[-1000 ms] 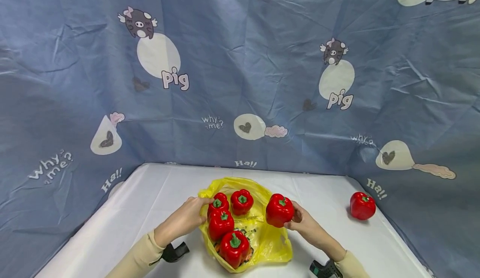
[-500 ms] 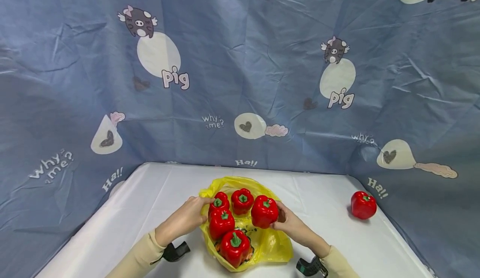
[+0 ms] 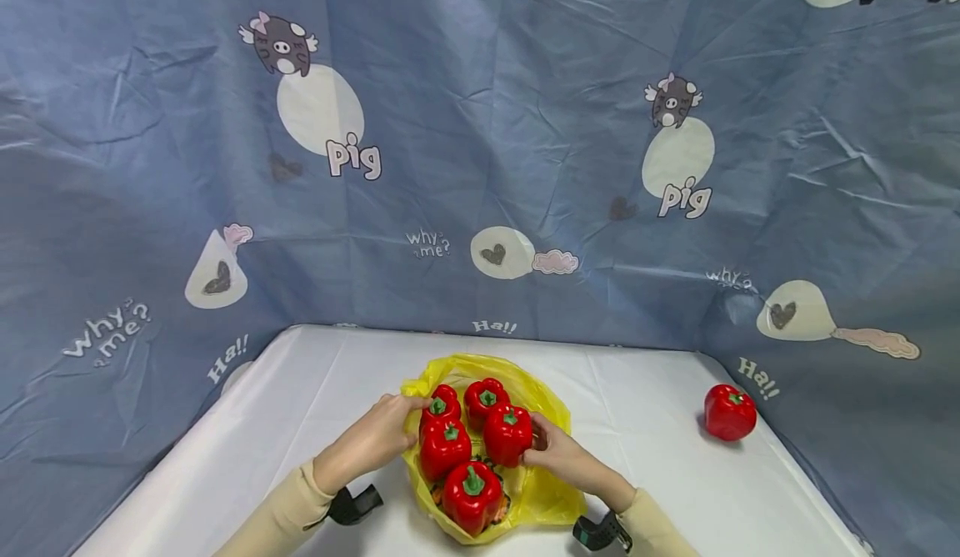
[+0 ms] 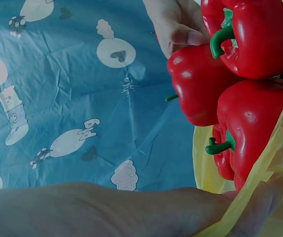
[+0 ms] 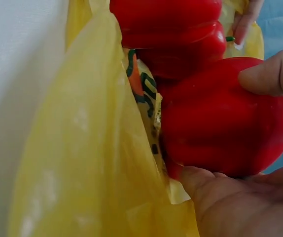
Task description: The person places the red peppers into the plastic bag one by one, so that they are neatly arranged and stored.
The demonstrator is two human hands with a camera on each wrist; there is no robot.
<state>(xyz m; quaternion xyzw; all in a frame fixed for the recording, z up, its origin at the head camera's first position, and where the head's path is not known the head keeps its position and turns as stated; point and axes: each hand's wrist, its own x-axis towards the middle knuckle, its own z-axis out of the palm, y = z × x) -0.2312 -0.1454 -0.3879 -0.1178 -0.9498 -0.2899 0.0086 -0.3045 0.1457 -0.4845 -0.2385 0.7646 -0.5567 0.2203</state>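
A yellow plastic bag (image 3: 546,505) lies spread wide on the white-covered table, with several red bell peppers (image 3: 472,499) with green stems inside. My left hand (image 3: 378,436) grips the bag's left edge; the bag film partly covers its fingers in the left wrist view. Between thumb and fingers, my right hand (image 3: 566,459) holds another red bell pepper (image 3: 508,437) over the bag's right half, close against the pepper behind it. The right wrist view shows the thumb on one side of this held pepper (image 5: 225,118) and fingers on the other.
One more red bell pepper (image 3: 729,413) sits on the table (image 3: 645,390) at the far right, outside the bag. A blue printed curtain (image 3: 420,165) encloses the back and sides of the table.
My right hand has carried its bell pepper leftward and lower, from the bag's right edge in among the other peppers. The left hand stays at the bag's left edge.
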